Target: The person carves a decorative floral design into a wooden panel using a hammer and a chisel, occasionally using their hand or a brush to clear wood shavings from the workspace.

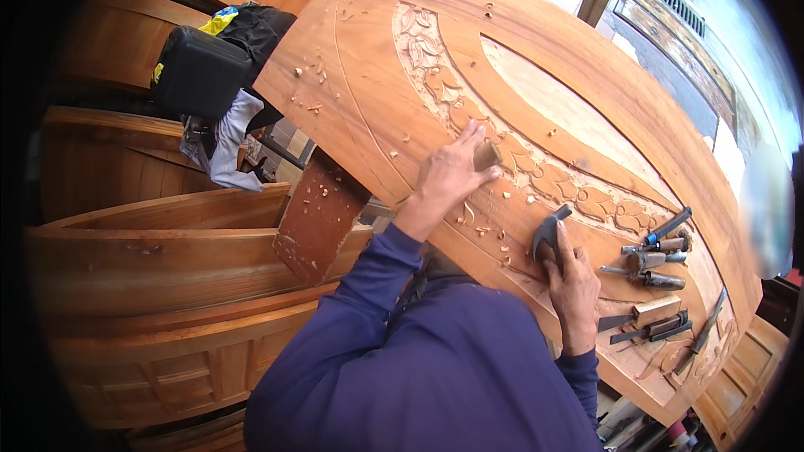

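Fingers on the left hand point(450, 172) are wrapped around a stubby wooden handle point(487, 156), holding it against the big wooden panel point(368, 109), right by the lower edge of the carved band point(548, 182). Can't see a blade under there, the hand and handle block it. Right hand point(574, 285) has its fingers closed on a dark hammer-like tool point(548, 230), index finger laid along it, just over the plain wood below the carving. Can't really make out its handle from this angle.

So the panel slants across most of the view, in front of the person, with that leafy carved band curving from the top down to the right. Loose wood shavings point(311, 106) are scattered over it, plus a few on the reddish-brown board point(322, 218) sticking out below its left edge.

Off to the right of the right hand, a bunch of hand tools point(662, 281) lies on the panel, and a long slim metal tool point(708, 331) sits a bit past them. Over on the far left there's a black case point(201, 73), a grey cloth point(235, 144) hanging below it, and more wooden panels point(184, 272).
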A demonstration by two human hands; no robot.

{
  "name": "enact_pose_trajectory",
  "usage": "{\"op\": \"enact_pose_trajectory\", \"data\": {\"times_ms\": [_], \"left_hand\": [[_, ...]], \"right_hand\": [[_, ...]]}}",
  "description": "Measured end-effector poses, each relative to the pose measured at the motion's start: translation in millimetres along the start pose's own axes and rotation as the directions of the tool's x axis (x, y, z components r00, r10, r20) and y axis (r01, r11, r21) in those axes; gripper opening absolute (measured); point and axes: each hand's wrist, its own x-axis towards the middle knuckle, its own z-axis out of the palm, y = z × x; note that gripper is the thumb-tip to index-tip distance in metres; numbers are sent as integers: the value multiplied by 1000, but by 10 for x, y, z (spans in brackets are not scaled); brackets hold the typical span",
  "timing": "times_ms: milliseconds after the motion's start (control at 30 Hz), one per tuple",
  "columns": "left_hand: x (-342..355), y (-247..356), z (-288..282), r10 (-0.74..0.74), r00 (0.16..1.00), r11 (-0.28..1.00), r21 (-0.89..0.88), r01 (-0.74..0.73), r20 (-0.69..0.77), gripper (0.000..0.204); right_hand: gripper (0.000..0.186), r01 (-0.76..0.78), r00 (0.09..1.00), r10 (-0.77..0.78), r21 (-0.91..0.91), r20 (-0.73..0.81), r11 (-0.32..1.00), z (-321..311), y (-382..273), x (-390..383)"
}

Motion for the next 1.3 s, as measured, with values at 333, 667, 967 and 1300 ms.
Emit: {"op": "enact_pose_trajectory", "data": {"times_ms": [333,667,967,1300], "left_hand": [[227,360,197,108,994,984,-149,-102,33,66],[552,869,456,610,633,601,-243,-761,-477,57],[879,792,621,696,600,558,-230,-798,-395,54],[953,729,651,685,632,575,-262,-775,-363,53]], "right_hand": [[75,-137,968,251,832,-2,537,173,204,10],[27,-179,815,568,882,-115,435,-13,249,-159],[13,-186,787,605,891,-118,415,26,-23,-31],[23,-168,804,581,888,-128,428,24,139,13]]}}
